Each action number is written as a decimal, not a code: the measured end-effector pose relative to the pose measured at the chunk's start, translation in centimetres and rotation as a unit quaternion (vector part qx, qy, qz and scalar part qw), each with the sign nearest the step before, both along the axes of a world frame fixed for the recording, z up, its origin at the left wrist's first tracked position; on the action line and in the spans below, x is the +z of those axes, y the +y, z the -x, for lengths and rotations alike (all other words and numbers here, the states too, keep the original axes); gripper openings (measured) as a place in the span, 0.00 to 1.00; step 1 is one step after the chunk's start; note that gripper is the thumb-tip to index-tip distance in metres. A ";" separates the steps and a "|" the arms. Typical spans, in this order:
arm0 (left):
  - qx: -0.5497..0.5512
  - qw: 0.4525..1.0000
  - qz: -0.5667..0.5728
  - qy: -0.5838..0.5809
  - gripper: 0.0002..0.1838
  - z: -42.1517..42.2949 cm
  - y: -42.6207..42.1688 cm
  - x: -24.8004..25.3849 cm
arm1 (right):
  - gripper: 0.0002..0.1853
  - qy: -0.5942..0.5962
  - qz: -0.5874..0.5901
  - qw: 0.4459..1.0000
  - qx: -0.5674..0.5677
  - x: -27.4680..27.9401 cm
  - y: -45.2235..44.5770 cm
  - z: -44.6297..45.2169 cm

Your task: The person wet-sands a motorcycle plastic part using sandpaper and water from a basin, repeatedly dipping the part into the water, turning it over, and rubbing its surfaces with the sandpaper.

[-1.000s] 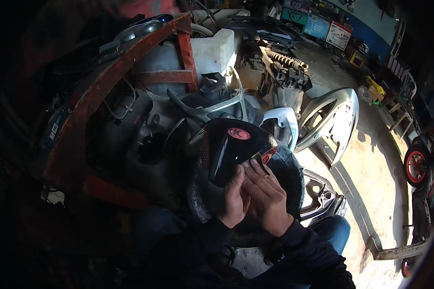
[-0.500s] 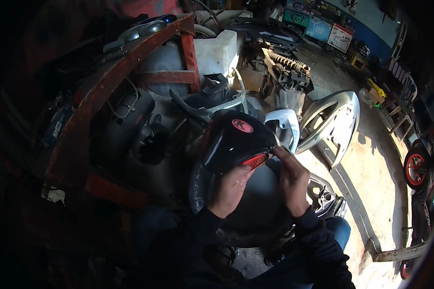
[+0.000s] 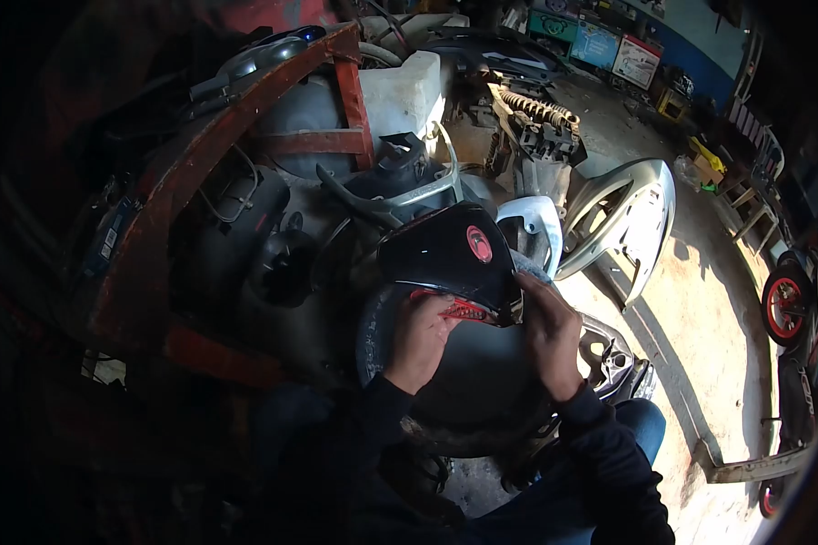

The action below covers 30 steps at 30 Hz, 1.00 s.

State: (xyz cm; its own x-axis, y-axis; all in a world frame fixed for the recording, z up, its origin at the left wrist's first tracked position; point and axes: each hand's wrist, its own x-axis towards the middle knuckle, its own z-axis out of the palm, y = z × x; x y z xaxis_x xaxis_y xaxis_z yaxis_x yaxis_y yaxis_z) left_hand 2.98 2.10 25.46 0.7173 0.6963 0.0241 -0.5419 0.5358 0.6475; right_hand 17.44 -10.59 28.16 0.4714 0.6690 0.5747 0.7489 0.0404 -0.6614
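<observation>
A glossy black panel [image 3: 432, 254] with a round red emblem [image 3: 479, 244] and a red grille-like strip [image 3: 464, 311] lies tilted over a round dark tub [image 3: 468, 391]. My left hand [image 3: 418, 341] grips the panel's lower left edge beside the red strip, its fingertips partly hidden beneath. At the panel's right corner, my right hand [image 3: 551, 331] holds the edge between thumb and fingers.
A red metal frame [image 3: 236, 113] stands at the left. Grey body panels [image 3: 627, 218] and a part with a coil spring [image 3: 541, 113] lie beyond the tub. A red-rimmed wheel [image 3: 784, 309] is at the right.
The panel has turned so that its red strip faces me and its emblem sits further right. My hands, close together a second ago, have moved apart to its two sides.
</observation>
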 end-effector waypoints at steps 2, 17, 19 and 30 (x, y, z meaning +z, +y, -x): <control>-0.012 1.000 0.024 0.012 0.12 -0.4 0.7 -0.9 | 0.20 0.095 0.013 0.995 0.004 -0.6 0.1 -0.4; -0.056 0.992 0.100 0.056 0.16 -1.4 3.5 -6.9 | 0.23 0.529 0.124 0.833 0.105 -5.8 0.8 -1.5; -0.048 0.991 0.113 0.059 0.17 -1.5 2.7 -6.4 | 0.19 0.528 0.148 0.830 0.104 -7.4 0.8 -1.1; 0.052 0.970 -0.106 0.214 0.23 -2.1 4.7 -15.2 | 0.20 0.319 0.313 0.891 0.085 -20.3 0.3 -4.8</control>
State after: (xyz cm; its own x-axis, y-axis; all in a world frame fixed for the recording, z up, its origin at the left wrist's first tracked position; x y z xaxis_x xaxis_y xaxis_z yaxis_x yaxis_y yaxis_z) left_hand 5.09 6.83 10.30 0.6197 0.7770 -0.1104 -0.2425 0.3233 0.9147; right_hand 22.24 -10.30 7.84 0.4305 0.8567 -0.2841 0.2314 -0.4090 -0.8827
